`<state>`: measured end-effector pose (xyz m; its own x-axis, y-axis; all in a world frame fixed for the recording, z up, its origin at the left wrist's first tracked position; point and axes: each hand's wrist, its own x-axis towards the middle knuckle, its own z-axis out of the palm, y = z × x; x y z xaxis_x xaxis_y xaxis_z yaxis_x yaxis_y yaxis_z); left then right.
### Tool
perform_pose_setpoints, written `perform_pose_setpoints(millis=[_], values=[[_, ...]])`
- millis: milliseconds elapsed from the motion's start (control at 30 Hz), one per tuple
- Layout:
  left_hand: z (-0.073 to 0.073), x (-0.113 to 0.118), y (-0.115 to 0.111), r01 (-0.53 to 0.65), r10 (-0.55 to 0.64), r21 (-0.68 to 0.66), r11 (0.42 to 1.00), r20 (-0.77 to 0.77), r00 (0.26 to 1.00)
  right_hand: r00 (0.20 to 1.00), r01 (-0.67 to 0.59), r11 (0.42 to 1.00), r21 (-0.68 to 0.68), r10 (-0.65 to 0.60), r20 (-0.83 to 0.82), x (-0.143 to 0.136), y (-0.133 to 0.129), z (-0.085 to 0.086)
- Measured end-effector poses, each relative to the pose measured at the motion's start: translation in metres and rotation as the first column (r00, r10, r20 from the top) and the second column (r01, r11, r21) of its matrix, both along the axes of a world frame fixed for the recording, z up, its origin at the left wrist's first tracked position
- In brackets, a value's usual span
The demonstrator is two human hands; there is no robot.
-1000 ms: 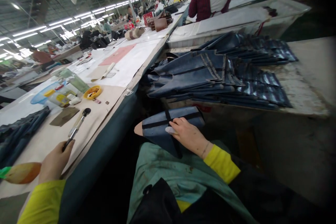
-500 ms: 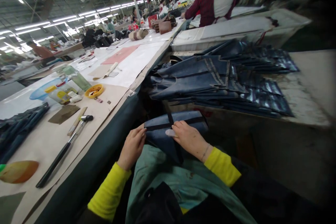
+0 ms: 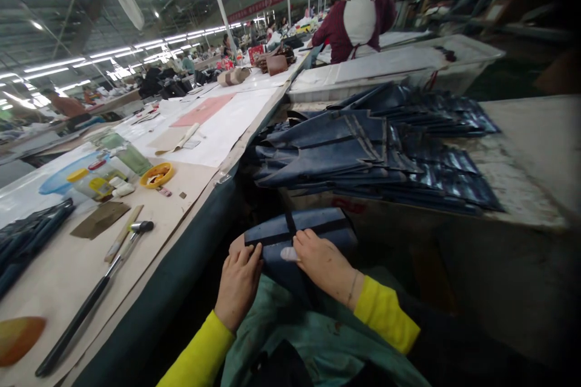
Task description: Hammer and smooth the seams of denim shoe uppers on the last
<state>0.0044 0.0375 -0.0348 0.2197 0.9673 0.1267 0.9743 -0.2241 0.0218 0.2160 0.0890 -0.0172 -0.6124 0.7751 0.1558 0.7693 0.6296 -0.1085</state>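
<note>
A blue leather-like piece (image 3: 313, 217) crossed by black bands lies at the person's lap, over the green apron (image 3: 299, 338). The left hand (image 3: 238, 284) has its fingers close together near the piece's tan end and the right hand (image 3: 324, 266) bends its fingers onto the middle, though I cannot tell whether either pinches it. Beside them, a black-handled hammer (image 3: 82, 320) rests on the desk (image 3: 149, 272).

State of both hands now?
Left hand: fingers on the blue piece; grip can't be told.
Right hand: fingers on the same piece; grip can't be told.
</note>
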Motion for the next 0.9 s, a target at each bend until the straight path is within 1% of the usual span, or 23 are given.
perform_pose_setpoints(millis=[67,167,267,367,467,533,600,767,833,900], values=[[0.004,-0.002,0.002,0.015,-0.014,-0.009,1.0,0.015,1.0,0.999,-0.013,1.0,-0.006,0.013,0.037,-0.001,0.0,0.001],[0.016,-0.004,0.01,0.057,-0.054,-0.06,0.997,0.048,0.997,0.998,-0.023,1.0,-0.016,0.024,0.057,-0.002,0.001,0.002],[0.022,0.005,0.02,0.09,-0.079,-0.078,0.993,0.137,0.987,0.999,-0.003,1.0,-0.024,0.004,0.04,-0.001,0.0,0.001],[0.015,0.029,0.029,0.138,-0.121,-0.047,0.989,0.262,0.957,1.0,0.014,1.0,-0.013,-0.014,0.008,0.002,-0.003,-0.002],[0.004,0.054,0.039,0.224,-0.201,-0.045,0.974,0.302,0.932,0.999,0.025,1.0,-0.001,-0.025,-0.035,0.008,-0.006,-0.008],[0.0,0.065,0.043,0.267,-0.243,-0.052,0.962,0.277,0.93,0.997,0.033,0.999,-0.009,-0.033,-0.073,0.013,-0.008,-0.013],[0.001,0.07,0.046,0.292,-0.272,-0.059,0.955,0.228,0.935,0.993,0.027,1.0,-0.013,-0.028,-0.118,0.016,-0.01,-0.019],[0.016,0.072,0.05,0.271,-0.268,-0.118,0.955,0.041,0.962,0.967,-0.03,0.999,-0.019,0.025,-0.254,0.02,-0.012,-0.031],[0.021,0.073,0.053,0.268,-0.271,-0.145,0.953,-0.001,0.963,0.951,-0.056,0.998,-0.028,0.045,-0.305,0.027,-0.007,-0.031],[0.025,0.076,0.054,0.256,-0.261,-0.15,0.955,-0.01,0.965,0.939,-0.022,0.999,-0.025,0.012,-0.344,0.044,0.002,-0.027]])
